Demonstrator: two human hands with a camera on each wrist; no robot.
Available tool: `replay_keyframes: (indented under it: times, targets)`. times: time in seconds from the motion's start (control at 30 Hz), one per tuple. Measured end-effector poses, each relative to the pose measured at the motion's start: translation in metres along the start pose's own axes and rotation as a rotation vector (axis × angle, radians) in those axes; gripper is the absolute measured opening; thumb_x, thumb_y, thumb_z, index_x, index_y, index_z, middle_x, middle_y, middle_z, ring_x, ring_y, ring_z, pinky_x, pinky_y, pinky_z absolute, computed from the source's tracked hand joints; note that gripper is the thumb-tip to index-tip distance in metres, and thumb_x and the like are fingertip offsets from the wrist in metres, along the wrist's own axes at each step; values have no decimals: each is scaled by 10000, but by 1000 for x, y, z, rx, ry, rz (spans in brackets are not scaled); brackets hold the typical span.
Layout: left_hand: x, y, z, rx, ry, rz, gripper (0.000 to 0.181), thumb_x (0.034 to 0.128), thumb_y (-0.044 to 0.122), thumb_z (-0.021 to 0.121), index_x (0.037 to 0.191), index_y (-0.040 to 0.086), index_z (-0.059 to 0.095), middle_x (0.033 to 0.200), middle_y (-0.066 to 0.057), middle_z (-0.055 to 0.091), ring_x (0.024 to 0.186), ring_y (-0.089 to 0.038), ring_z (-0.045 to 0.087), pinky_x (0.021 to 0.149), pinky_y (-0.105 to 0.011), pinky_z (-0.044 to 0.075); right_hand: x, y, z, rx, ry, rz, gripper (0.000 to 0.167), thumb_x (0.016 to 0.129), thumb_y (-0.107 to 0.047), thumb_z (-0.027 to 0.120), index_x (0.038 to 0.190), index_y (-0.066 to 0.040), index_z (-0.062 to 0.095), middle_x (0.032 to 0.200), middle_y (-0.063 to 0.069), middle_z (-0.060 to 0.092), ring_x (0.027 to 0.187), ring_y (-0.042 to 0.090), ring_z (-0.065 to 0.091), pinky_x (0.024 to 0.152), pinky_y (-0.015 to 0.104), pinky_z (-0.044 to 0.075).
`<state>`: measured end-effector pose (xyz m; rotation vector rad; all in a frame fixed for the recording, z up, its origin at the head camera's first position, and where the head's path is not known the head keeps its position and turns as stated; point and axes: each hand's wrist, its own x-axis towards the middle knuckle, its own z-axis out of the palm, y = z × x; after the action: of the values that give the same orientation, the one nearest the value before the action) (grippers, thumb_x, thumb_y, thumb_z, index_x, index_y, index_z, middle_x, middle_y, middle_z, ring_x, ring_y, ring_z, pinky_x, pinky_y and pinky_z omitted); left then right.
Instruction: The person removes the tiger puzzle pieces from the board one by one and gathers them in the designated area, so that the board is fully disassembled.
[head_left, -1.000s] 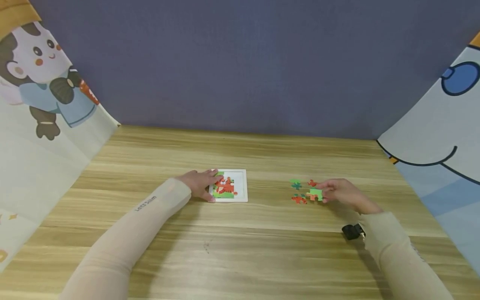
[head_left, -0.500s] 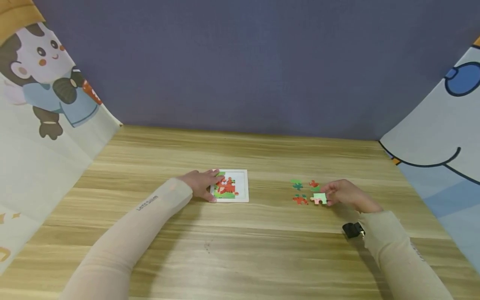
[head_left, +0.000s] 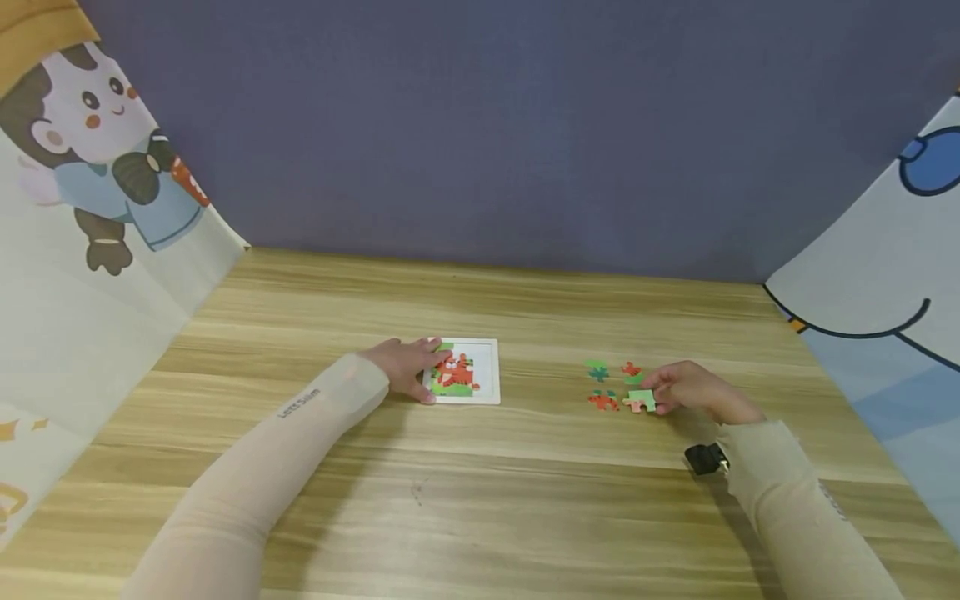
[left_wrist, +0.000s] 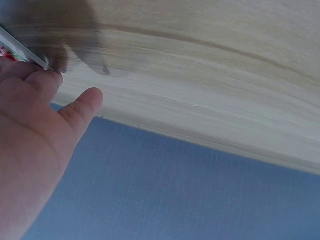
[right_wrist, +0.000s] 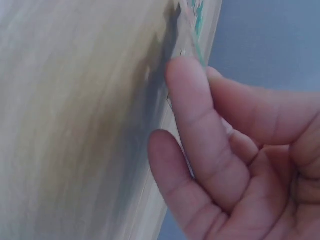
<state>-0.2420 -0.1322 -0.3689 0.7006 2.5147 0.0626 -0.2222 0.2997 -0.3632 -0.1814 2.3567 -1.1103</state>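
Note:
My left hand (head_left: 407,367) lies with spread fingers over the left edge of a white puzzle frame (head_left: 487,398), which holds a partly assembled tiger picture (head_left: 457,379). In the left wrist view the left hand (left_wrist: 35,120) touches the frame's edge. Between thumb and fingers, my right hand (head_left: 693,390) pinches a green and orange puzzle piece (head_left: 642,398). From the right wrist, that hand (right_wrist: 225,150) shows the piece thin and edge-on at its fingertips. Loose pieces lie beside it: a green one (head_left: 597,371), a red one (head_left: 603,402) and a red-green one (head_left: 632,368).
The wooden table (head_left: 465,500) runs back to a dark blue-grey panel (head_left: 480,133). Printed cartoon sheets stand at the left (head_left: 150,275) and right (head_left: 847,267). A black object (head_left: 703,459) is at the right sleeve cuff.
The pinched piece has moved slightly down and toward me, uncovering more of the red-green piece behind it. My left hand keeps its place on the frame, while the whole view has shifted slightly.

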Motion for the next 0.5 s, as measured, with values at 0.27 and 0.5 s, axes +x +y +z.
replay_keyframes:
  times: [0.27, 0.5]
  targets:
    - [0, 0, 0, 4, 5, -4, 878, 879, 469, 628, 1551, 165, 152, 1600, -67, 25, 1460, -232, 53, 1143, -540, 105, 2, 2, -2, -8, -3, 16, 265, 894, 108, 470, 1118, 248, 498, 905, 87, 643, 691, 122, 619, 651, 267, 543]
    - [1, 0, 0, -8, -3, -11, 880, 879, 471, 628, 1552, 180, 142, 1600, -56, 21, 1460, -222, 46, 1146, -532, 102, 3, 3, -2, 7, 8, 36, 272, 892, 120, 494, 1125, 261, 486, 893, 105, 629, 687, 110, 619, 648, 252, 551]
